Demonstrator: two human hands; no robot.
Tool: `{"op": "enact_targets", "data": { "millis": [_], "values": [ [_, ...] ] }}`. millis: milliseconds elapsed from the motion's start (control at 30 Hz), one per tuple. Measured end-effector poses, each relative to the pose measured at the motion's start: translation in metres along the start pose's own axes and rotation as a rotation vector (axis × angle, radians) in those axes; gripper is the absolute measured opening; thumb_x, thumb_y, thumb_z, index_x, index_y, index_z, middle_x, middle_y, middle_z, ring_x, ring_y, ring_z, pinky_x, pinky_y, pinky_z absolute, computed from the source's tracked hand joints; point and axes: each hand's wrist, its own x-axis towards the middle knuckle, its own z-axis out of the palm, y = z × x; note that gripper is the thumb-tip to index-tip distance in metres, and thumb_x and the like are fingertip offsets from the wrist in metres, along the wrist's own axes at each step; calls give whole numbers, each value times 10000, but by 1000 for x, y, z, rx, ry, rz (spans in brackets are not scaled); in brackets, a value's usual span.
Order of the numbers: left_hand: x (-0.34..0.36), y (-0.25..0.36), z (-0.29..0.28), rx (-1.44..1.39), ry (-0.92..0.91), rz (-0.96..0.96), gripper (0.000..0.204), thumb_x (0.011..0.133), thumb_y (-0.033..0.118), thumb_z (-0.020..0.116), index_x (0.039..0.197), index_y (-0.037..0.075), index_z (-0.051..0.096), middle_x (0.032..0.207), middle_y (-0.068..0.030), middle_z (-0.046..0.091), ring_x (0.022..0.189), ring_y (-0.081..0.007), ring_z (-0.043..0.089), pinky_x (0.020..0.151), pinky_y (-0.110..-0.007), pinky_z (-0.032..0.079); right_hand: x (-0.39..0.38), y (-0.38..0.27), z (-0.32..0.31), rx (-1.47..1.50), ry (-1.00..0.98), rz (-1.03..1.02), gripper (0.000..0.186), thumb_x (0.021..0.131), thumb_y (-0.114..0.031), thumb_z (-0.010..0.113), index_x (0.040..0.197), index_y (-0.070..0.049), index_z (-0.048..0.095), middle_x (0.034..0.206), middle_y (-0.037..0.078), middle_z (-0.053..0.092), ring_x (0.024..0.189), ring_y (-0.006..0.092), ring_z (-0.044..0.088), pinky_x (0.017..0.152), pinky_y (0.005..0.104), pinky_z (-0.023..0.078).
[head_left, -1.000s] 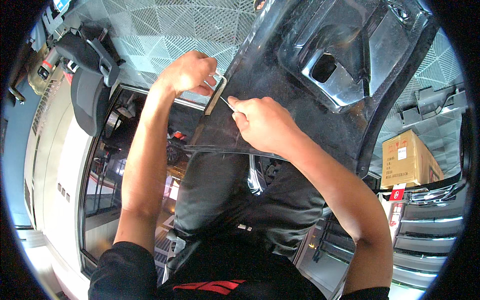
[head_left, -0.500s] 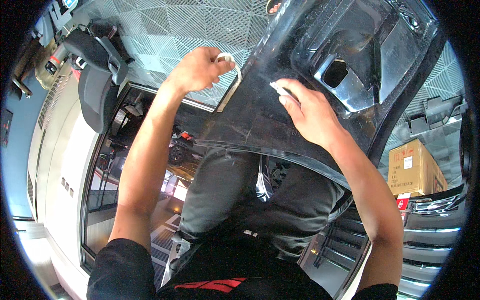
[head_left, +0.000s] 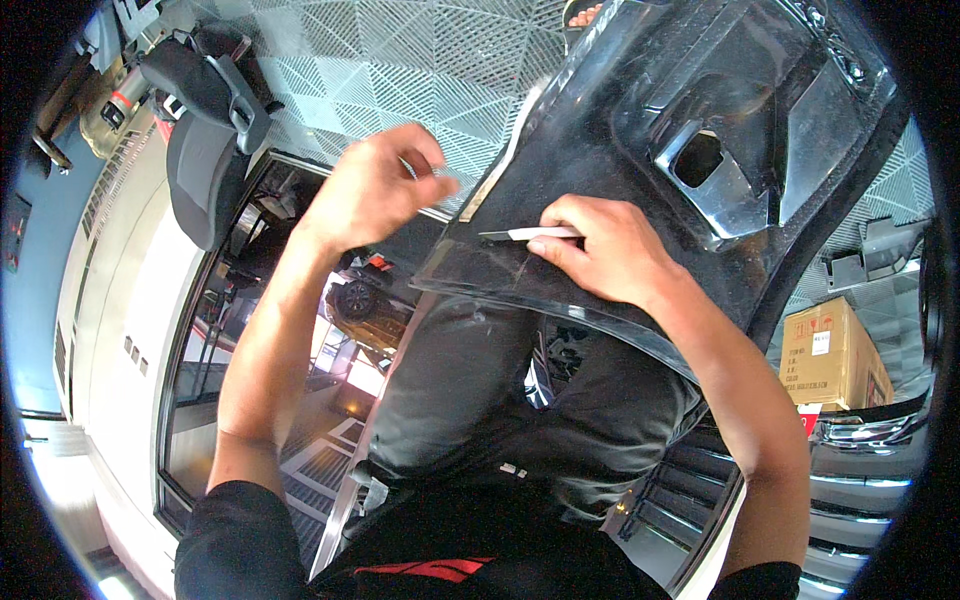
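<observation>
While the right hand (head_left: 610, 248) is closed around one knife (head_left: 550, 234), pinching its handle between thumb and fingers, the left hand (head_left: 380, 190) hangs half open to the left, thumb parted from the curled fingers (it is blurred, and I cannot tell whether anything sits in its fold). The knife is slender, with a pale, whitish handle and a thin, darker blade; it lies nearly level, pointing left, above one large black panel (head_left: 570, 130). Whether the blade touches it is hard to make out.

The panel rests over the person's two thighs, glossy and dusty in places, with one dark opening framed by shinier plastic. One pale strip (head_left: 487, 190) runs along its left edge, its lower end near the blade's tip. The upper frame cuts off the panel's far end.

Farther out are one brown carton (head_left: 825, 360) and one grey bracket (head_left: 875, 255) on the right, one dark seat (head_left: 205, 175) on the left, and part of one foot (head_left: 585, 15) at the top, mostly hidden.
</observation>
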Motion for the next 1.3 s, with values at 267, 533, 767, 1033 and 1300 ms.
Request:
{"op": "enact_targets", "data": {
  "millis": [267,533,767,1033,1300],
  "values": [
    [0,14,13,298,-197,192,198,854,164,831,943,19,731,904,-151,752,820,-320,736,744,-392,568,1,8,-5,-112,-21,-75,295,950,-362,756,1008,-82,684,939,136,723,875,378,721,757,493,578],
    [-4,0,17,307,-130,315,69,933,56,682,956,3,720,874,-169,755,787,-308,752,719,-410,573,12,-4,6,-89,5,-92,311,964,-384,736,997,-79,685,969,132,723,883,384,720,763,497,581],
    [7,6,7,253,-254,217,122,973,85,647,943,-15,711,800,-149,738,722,-233,744,690,-385,569,26,-3,13,-85,41,-78,326,938,-384,774,997,-70,707,920,147,749,840,374,732,735,469,574],
    [14,2,7,260,-260,220,143,974,101,644,934,-21,707,784,-135,733,708,-229,735,690,-376,574,36,-12,8,-90,-31,61,417,937,-479,754,959,-66,712,888,197,763,856,419,745,757,514,586],
    [18,2,1,131,-350,132,147,973,93,639,917,-27,702,748,-105,703,705,-185,708,658,-349,569,41,-21,4,-79,-71,150,416,927,-498,759,944,-84,724,861,195,761,839,418,745,749,524,582]
  ]
}}
